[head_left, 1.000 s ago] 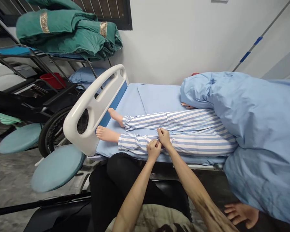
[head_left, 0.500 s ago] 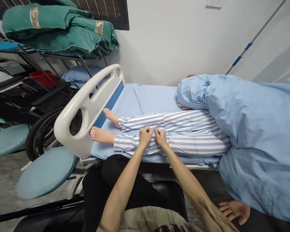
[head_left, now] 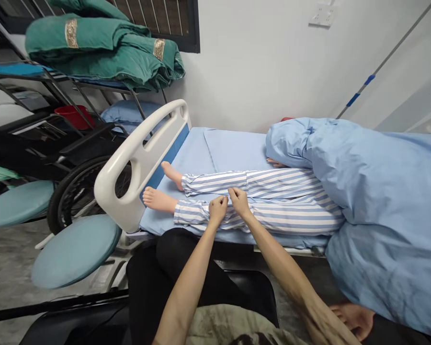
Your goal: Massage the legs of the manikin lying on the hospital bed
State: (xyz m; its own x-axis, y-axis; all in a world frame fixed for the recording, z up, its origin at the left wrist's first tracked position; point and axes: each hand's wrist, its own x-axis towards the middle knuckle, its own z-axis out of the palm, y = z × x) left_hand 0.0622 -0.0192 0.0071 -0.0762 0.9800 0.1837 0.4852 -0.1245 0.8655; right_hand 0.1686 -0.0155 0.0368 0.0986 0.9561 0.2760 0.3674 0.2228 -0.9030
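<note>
Two legs in blue-and-white striped trousers (head_left: 283, 211) lie on the bed, with the bare feet (head_left: 160, 199) towards the white footboard. My left hand (head_left: 218, 209) is a closed fist at the nearer leg's shin. Just right of it and slightly farther up is my right hand (head_left: 239, 201), also closed, over the nearer leg near the knee. A small gap separates the two fists, and nothing shows in either one. Whether they press on the trousers is hard to tell. A blue quilt (head_left: 380, 182) covers the upper body; fingertips show at its left edge.
The white footboard (head_left: 111, 167) stands at the left, beside a wheelchair wheel (head_left: 68, 196) and round blue-green stools (head_left: 77, 251). Green folded bedding (head_left: 89, 52) lies on a rack behind. At lower right a hand (head_left: 355, 320) hangs below the quilt.
My left fist has moved slightly down and away from my right fist, which now sits higher than it. The whole view has shifted a little, with the scene lower and farther right.
</note>
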